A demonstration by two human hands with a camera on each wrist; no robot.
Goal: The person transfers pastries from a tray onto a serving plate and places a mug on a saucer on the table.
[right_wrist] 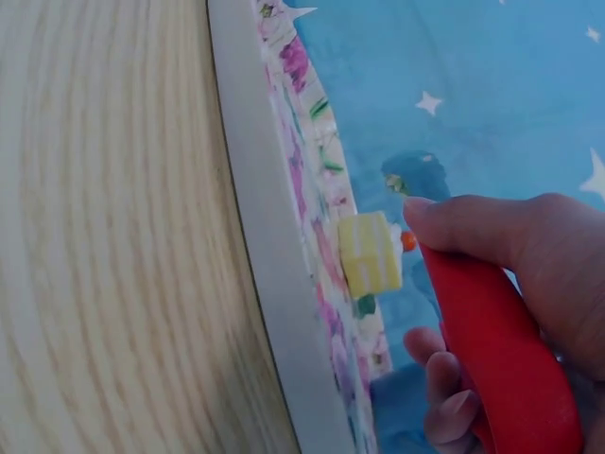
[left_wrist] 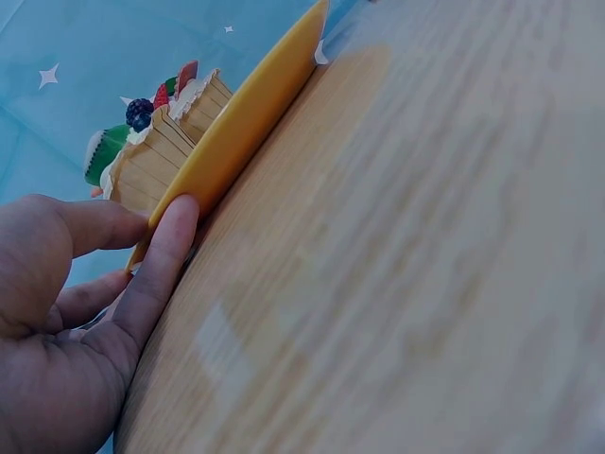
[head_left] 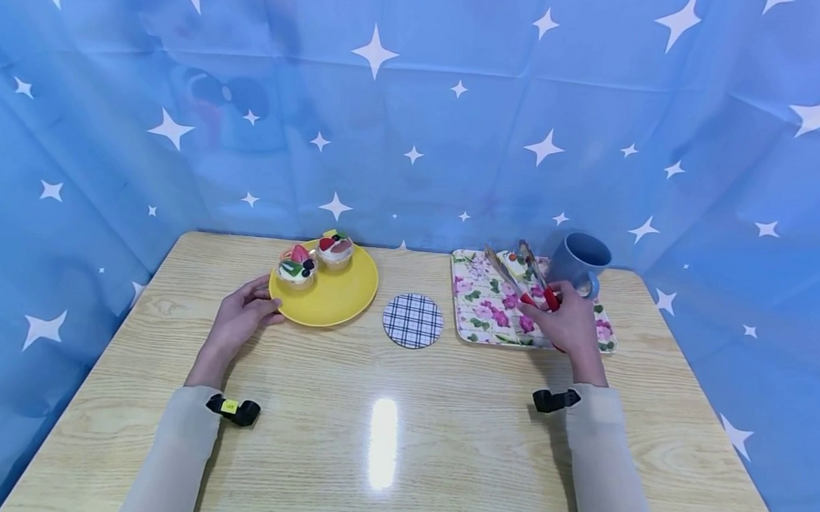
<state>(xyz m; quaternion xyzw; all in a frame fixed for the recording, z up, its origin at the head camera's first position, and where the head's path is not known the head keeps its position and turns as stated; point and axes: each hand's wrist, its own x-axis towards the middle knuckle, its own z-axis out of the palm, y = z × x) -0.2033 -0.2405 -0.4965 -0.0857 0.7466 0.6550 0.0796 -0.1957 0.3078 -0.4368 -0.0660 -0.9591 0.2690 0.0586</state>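
Note:
At the left, my left hand (head_left: 237,316) pinches the rim of a yellow plate (head_left: 334,302). The left wrist view has my thumb and fingers on the edge of the plate (left_wrist: 241,132). Two fruit-topped cupcakes, one nearer (head_left: 297,273) and one farther (head_left: 335,252), sit on it. Over a floral tray (head_left: 479,311), my right hand (head_left: 572,322) grips tongs with red handles (right_wrist: 501,350). The tongs' tips stand apart, one on each side of a small yellow-and-white cake piece (right_wrist: 369,253) on the tray. Whether the tips touch it, I cannot tell.
A blue-grey mug (head_left: 576,258) stands at the tray's back right, close to my right hand. Between plate and tray lies a round checked coaster (head_left: 413,321). Behind the wooden table (head_left: 471,439) hangs a blue starry curtain (head_left: 440,182).

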